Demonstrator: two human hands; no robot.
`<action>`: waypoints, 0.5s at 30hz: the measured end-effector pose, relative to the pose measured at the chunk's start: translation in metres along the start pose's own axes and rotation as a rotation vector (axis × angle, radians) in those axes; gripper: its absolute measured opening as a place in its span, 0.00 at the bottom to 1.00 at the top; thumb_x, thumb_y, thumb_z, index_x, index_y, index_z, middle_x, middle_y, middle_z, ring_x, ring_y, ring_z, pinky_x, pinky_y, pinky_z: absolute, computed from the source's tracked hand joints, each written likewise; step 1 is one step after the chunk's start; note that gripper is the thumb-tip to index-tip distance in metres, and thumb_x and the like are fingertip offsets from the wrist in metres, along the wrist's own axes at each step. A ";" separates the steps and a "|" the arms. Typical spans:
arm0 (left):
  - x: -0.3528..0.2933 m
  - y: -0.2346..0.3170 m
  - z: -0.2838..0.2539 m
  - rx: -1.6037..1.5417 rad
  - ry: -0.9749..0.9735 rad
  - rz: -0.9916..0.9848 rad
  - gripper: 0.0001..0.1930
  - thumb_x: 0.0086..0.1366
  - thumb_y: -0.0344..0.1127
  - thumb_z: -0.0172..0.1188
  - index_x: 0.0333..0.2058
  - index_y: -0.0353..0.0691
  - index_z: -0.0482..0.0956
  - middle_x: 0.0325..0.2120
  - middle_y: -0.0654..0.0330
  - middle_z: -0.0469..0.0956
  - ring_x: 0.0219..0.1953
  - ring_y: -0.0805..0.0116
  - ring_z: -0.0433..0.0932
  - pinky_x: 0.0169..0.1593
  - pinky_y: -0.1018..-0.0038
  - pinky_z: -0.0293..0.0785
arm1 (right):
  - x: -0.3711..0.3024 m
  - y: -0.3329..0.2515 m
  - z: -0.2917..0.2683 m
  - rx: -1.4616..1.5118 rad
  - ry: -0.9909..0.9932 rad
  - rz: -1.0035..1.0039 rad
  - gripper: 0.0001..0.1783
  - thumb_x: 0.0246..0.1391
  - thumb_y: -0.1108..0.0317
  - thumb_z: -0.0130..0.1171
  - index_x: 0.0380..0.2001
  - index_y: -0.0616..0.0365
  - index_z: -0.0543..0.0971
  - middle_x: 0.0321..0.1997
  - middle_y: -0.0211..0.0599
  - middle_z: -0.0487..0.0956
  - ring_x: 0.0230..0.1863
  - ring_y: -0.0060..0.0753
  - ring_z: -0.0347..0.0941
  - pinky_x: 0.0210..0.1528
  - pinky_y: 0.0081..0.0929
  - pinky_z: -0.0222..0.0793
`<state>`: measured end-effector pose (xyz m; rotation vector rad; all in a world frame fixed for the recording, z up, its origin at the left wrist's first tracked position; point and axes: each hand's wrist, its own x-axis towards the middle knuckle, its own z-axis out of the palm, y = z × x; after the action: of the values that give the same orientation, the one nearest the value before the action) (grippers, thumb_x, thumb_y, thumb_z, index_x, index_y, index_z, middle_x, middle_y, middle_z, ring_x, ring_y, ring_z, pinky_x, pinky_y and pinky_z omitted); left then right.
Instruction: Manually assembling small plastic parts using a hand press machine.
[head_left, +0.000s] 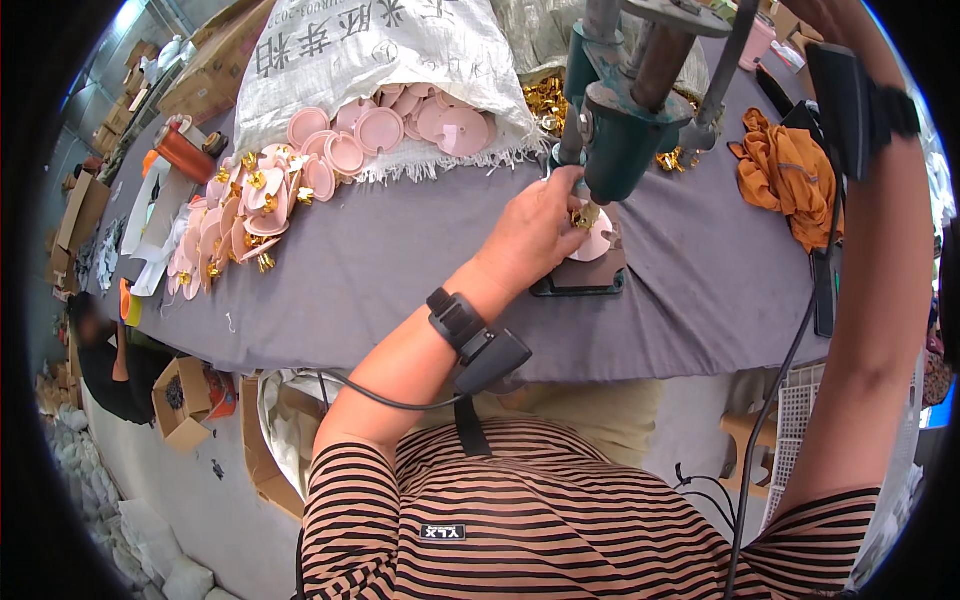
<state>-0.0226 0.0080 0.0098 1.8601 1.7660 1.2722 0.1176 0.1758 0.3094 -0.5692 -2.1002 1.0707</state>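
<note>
Two hazards apply at this position. First, pinching: my left hand has thumb and fingertips clamped on a small gold-coloured metal fitting, at the lower end of the ram of the dark green metal press. If the ram descends while the fingertips are beneath it, they could be crushed. Second, misalignment: a flat, round, pale-pink disc lies on the press base, just below the fitting; contact between them cannot be confirmed. If the fitting tilts or the disc slides, force could land off-centre and mark or crack the disc. My right forearm is raised; its hand lies past the upper edge, so I cannot tell whether those fingers are apart or together. A poorly timed movement there could go unnoticed.
</note>
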 end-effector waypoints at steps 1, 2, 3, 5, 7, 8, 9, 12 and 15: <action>0.003 0.002 0.005 0.013 -0.011 -0.018 0.35 0.56 0.34 0.70 0.60 0.35 0.64 0.42 0.51 0.84 0.45 0.51 0.82 0.49 0.64 0.78 | 0.000 -0.001 0.002 0.049 0.048 0.042 0.06 0.61 0.72 0.55 0.36 0.61 0.80 0.16 0.17 0.61 0.17 0.17 0.55 0.28 0.23 0.58; 0.003 0.002 0.008 0.010 -0.018 -0.019 0.35 0.56 0.34 0.70 0.60 0.35 0.64 0.42 0.51 0.84 0.45 0.51 0.82 0.49 0.64 0.78 | 0.000 -0.001 0.004 0.103 0.094 0.083 0.06 0.61 0.72 0.54 0.35 0.60 0.80 0.16 0.17 0.60 0.17 0.16 0.54 0.27 0.23 0.58; 0.000 0.000 0.004 0.008 0.002 -0.037 0.35 0.56 0.34 0.71 0.60 0.35 0.64 0.42 0.51 0.84 0.45 0.51 0.82 0.48 0.64 0.78 | -0.007 -0.004 0.012 0.113 0.084 0.081 0.06 0.61 0.72 0.54 0.35 0.60 0.80 0.16 0.17 0.60 0.17 0.16 0.54 0.27 0.23 0.58; -0.001 -0.001 0.001 -0.001 0.025 -0.050 0.36 0.55 0.34 0.71 0.60 0.34 0.64 0.42 0.51 0.84 0.44 0.51 0.82 0.48 0.63 0.78 | -0.049 -0.018 0.020 -0.014 0.168 -0.171 0.06 0.61 0.72 0.54 0.30 0.57 0.77 0.16 0.16 0.60 0.17 0.15 0.54 0.25 0.22 0.56; 0.000 0.003 -0.001 -0.026 -0.023 -0.096 0.37 0.55 0.35 0.72 0.60 0.33 0.63 0.41 0.52 0.84 0.44 0.51 0.81 0.48 0.62 0.78 | -0.119 0.037 -0.008 -0.536 0.425 -0.582 0.13 0.71 0.73 0.49 0.52 0.68 0.78 0.25 0.32 0.76 0.30 0.19 0.75 0.40 0.17 0.74; -0.002 0.003 -0.002 -0.025 -0.012 -0.105 0.37 0.55 0.35 0.72 0.60 0.33 0.63 0.41 0.52 0.84 0.44 0.51 0.81 0.48 0.62 0.78 | -0.161 0.023 0.006 -0.949 0.446 -0.613 0.09 0.70 0.79 0.48 0.43 0.72 0.78 0.30 0.44 0.80 0.40 0.28 0.80 0.46 0.23 0.77; 0.000 0.004 0.000 -0.017 -0.017 -0.058 0.38 0.54 0.35 0.72 0.61 0.34 0.62 0.41 0.52 0.85 0.45 0.51 0.80 0.49 0.62 0.77 | -0.209 0.034 0.002 -0.434 0.256 -0.427 0.12 0.70 0.75 0.50 0.33 0.72 0.77 0.27 0.43 0.78 0.37 0.31 0.78 0.43 0.33 0.78; -0.005 -0.001 -0.003 0.013 -0.004 -0.027 0.40 0.53 0.34 0.73 0.62 0.34 0.62 0.41 0.50 0.83 0.47 0.49 0.79 0.51 0.60 0.76 | -0.275 0.096 0.064 -0.377 0.033 -0.580 0.07 0.46 0.76 0.68 0.30 0.52 0.82 0.21 0.27 0.72 0.25 0.31 0.71 0.43 0.39 0.76; -0.007 -0.003 0.000 0.042 0.037 0.010 0.39 0.53 0.33 0.71 0.61 0.35 0.61 0.37 0.46 0.80 0.46 0.44 0.78 0.49 0.56 0.76 | -0.278 0.103 0.077 -0.568 0.003 -0.675 0.13 0.40 0.80 0.68 0.30 0.51 0.83 0.22 0.26 0.73 0.24 0.32 0.71 0.45 0.40 0.77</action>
<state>-0.0240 0.0021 0.0045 1.8820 1.8183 1.2906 0.2494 0.0145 0.0850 -0.0785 -2.3308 0.0917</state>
